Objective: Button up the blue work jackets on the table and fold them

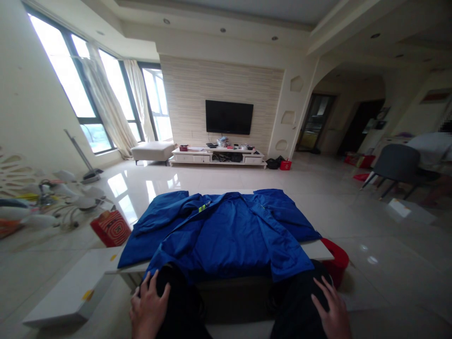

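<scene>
A blue jacket (233,235) lies spread over a low white table (319,249) in front of me, its front panels open and its sleeves out to both sides. A small yellow-green striped patch (204,207) shows on its left part. My left hand (150,303) rests on my left knee with fingers spread, close to the jacket's near left corner. On my right knee lies my right hand (330,308), fingers apart and holding nothing, just below the jacket's near right corner. Both knees are in dark trousers.
White boxes (70,287) lie on the floor at the left, beside a red bag (111,228). A red stool-like object (337,259) stands at the table's right end. Farther back are a TV cabinet (215,157), a grey chair (399,162) and a seated person (432,150).
</scene>
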A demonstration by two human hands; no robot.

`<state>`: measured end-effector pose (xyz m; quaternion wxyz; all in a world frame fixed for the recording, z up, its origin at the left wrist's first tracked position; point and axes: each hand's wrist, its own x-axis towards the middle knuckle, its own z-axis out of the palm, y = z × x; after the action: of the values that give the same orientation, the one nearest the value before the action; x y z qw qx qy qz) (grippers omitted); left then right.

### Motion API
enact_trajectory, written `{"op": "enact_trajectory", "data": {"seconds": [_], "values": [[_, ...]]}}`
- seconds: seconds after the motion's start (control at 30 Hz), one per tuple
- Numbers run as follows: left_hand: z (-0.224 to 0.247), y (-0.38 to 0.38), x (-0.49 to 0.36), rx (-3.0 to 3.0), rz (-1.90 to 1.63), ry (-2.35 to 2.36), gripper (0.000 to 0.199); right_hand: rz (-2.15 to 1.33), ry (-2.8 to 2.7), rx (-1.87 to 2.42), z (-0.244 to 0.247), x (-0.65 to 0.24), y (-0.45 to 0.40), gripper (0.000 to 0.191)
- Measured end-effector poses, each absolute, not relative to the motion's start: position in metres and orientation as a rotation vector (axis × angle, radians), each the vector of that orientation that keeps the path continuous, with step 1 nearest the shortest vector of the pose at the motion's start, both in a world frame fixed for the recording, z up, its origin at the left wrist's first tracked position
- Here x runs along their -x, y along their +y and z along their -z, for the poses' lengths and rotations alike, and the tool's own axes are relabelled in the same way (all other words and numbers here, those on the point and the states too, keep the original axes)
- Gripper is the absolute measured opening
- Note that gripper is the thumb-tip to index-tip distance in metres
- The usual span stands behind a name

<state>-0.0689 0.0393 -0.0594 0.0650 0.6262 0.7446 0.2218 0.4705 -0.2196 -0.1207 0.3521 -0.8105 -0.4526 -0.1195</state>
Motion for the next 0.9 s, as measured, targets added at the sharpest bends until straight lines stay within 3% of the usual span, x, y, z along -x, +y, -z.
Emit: {"op": "enact_trajectory", "data": {"seconds": [0.77, 0.9], "values": [[0.064, 0.04, 0.069, -1.912, -0.679, 2.261, 0.057, 0.33, -1.163, 2.095, 0.122, -0.471, -0.219, 0.053], [0.064, 0.041, 0.07, -1.901, -0.669, 2.258, 0.058, 0.395, -1.156, 2.149, 0.103, -0.46, -0.214, 0.053]]}}
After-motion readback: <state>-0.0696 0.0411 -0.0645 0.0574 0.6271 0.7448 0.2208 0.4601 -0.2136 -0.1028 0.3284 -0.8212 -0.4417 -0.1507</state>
